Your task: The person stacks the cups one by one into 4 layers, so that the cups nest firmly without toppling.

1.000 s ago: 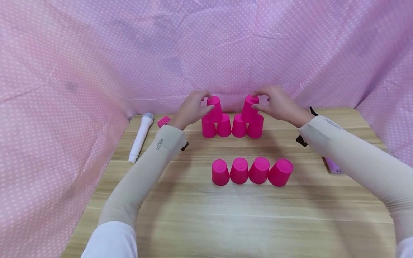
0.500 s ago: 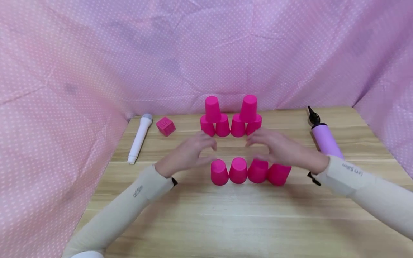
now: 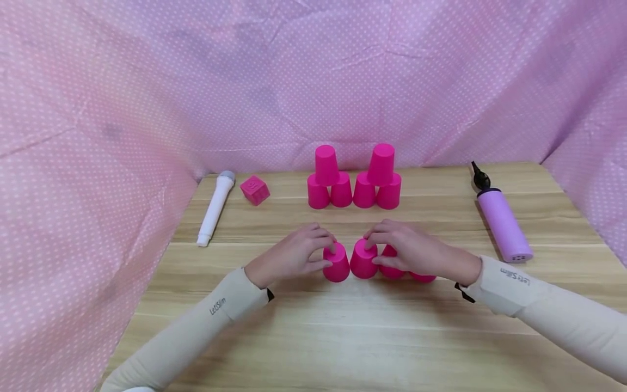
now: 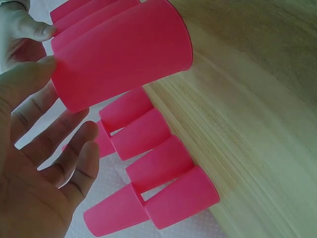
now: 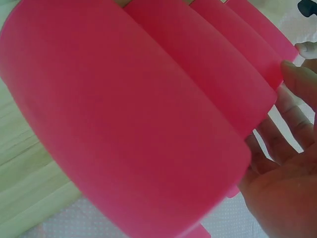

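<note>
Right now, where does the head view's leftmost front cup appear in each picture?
Head: leftmost front cup, below and slightly right of centre.
Left wrist: the nearest, largest cup, upper left.
Right wrist: farthest of its row, upper right.
Shared landmark: the left hand, its thumb at this cup.

A pink-and-lilac cloth (image 3: 313, 71) with small white dots is hanging behind the worktop (image 3: 338, 337) and closing it in on the left and right. Fine creases are running across the fabric, and broader folds are slanting down its right side. The worktop is showing pale, wood-like grain running from side to side. Soft light is leaving a whitish sheen near its middle and faint shadows around it.
</note>
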A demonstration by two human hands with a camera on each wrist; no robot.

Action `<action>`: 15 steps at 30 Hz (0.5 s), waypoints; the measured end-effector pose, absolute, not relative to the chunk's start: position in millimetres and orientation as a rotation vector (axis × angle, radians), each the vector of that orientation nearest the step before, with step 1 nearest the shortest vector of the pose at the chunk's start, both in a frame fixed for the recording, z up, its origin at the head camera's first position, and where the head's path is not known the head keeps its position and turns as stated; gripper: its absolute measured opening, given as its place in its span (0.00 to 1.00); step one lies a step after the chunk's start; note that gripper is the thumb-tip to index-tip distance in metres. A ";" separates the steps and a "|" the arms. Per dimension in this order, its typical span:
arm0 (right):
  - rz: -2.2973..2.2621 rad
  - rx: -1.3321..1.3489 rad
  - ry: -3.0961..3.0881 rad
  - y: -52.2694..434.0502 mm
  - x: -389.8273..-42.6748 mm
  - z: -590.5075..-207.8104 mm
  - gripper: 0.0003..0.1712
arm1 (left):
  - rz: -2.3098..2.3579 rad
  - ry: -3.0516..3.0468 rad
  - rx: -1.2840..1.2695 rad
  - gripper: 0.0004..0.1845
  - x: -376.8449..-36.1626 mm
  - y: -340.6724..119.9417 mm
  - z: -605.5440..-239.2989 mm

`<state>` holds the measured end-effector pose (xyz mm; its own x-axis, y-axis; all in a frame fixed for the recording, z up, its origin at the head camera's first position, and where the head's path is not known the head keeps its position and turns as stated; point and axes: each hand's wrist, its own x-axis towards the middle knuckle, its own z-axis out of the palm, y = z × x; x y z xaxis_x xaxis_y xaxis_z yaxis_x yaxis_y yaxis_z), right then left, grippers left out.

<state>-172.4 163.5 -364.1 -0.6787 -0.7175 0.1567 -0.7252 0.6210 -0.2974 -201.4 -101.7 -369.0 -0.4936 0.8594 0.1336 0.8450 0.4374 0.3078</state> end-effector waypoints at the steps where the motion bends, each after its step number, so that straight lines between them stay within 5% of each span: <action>1: 0.531 1.249 -2.806 163.1 -172.5 -364.2 0.21 | 0.530 2.627 1.555 0.16 -201.3 -101.9 -369.5; 15: 0.547 1.247 -2.839 156.9 -174.4 -358.8 0.18 | 0.537 2.638 1.448 0.20 -198.4 -102.2 -367.2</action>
<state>-174.4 156.9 -358.8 -0.6863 -0.7153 0.1314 -0.7129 0.6260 -0.3161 -198.4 -102.2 -367.2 -0.5483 0.8310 0.0933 0.8015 0.4904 0.3423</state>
